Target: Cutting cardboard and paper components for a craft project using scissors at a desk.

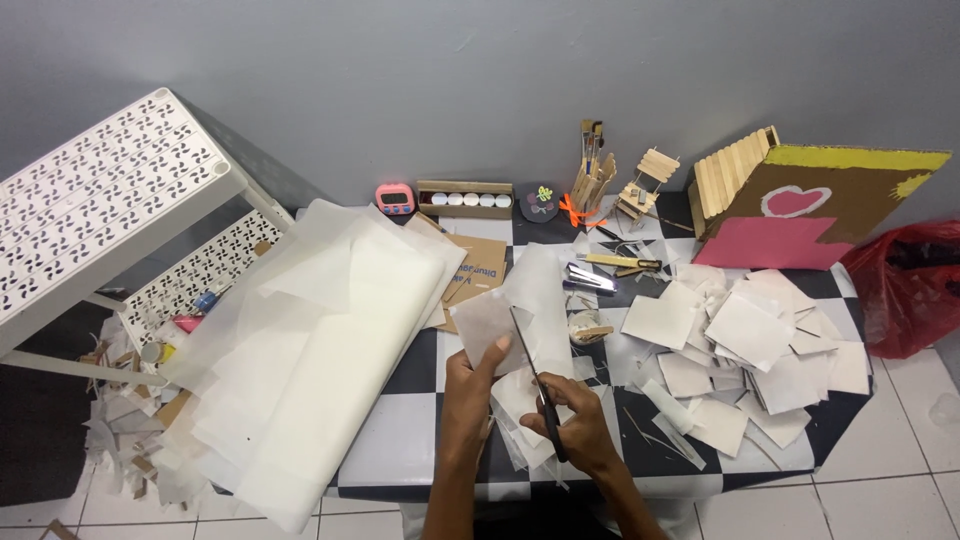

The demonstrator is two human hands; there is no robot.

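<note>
The left hand (468, 385) pinches a small square of translucent paper (487, 325) by its lower edge and holds it upright just above the checkered surface (400, 450), so the sheet stands directly above that hand and slightly left of the other. The right hand (575, 425) is closed around the handles of a pair of scissors (535, 385), whose blades point up and to the left and meet the right edge of the paper square; whether the blades are parted or closed is hard to tell. Both hands sit close together near the front edge of the surface, with paper offcuts (520, 430) lying beneath and between them. To the left, a large stack of translucent sheets (320, 350) hangs over the edge of the surface, beside a white perforated rack (100, 200). To the right lies a heap of cut paper squares (750, 350), well apart from the hands. Along the back wall stand a pink timer (395, 199), a box of small paint pots (465, 199), a holder of brushes (592, 175) and a cardboard house (810, 205) with a heart on it. A red plastic bag (910, 285) rests on the floor at the far right.
</note>
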